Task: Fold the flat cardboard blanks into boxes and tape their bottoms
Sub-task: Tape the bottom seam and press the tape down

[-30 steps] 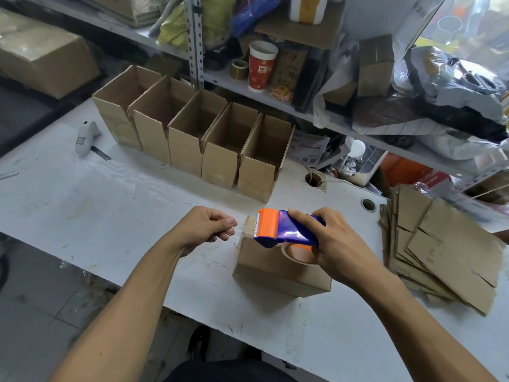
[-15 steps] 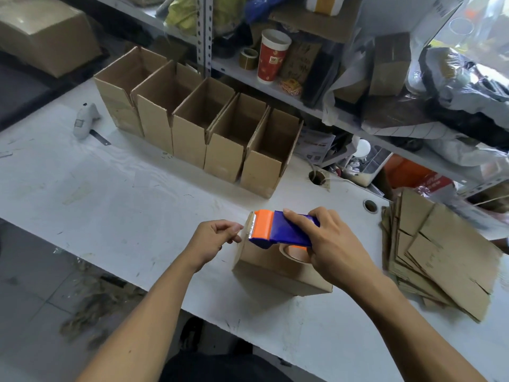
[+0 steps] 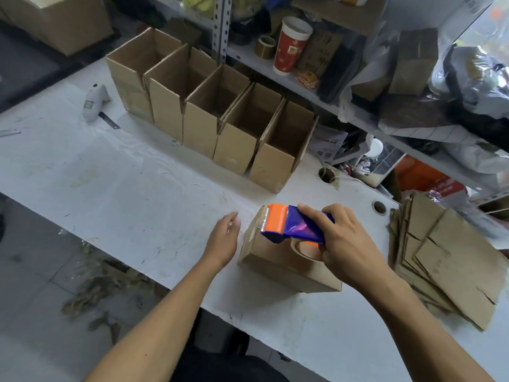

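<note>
A folded cardboard box (image 3: 286,267) is seen lying near the front edge of the white table (image 3: 124,194), with a taped face turned up. A tape dispenser (image 3: 292,224), blue in the body and orange at the cutter end, is held over the top of the box, its cutter end at the box's left upper edge. The dispenser is gripped by the right hand (image 3: 341,244): the fingers are curled over the blue body and the thumb is tucked beside the tape roll (image 3: 305,248) underneath. The left hand (image 3: 224,241) is held just left of the box with relaxed, nearly straight fingers, and nothing is held in it; whether the box's side is touched by it cannot be told.

Behind the box, five finished boxes (image 3: 214,117) are stood upright in a slanted row, side against side, with their tops open. At the right end of the table a stack of flat cardboard blanks (image 3: 451,260) is laid, fanned out unevenly. A white handheld tool (image 3: 95,102) is left on the table at the far left. Two round holes (image 3: 327,175) are cut into the table beyond the box. On the shelf (image 3: 248,55) at the back a red and white paper cup (image 3: 292,45) is stood beside a small roll of tape (image 3: 265,46), among bags and cartons.
</note>
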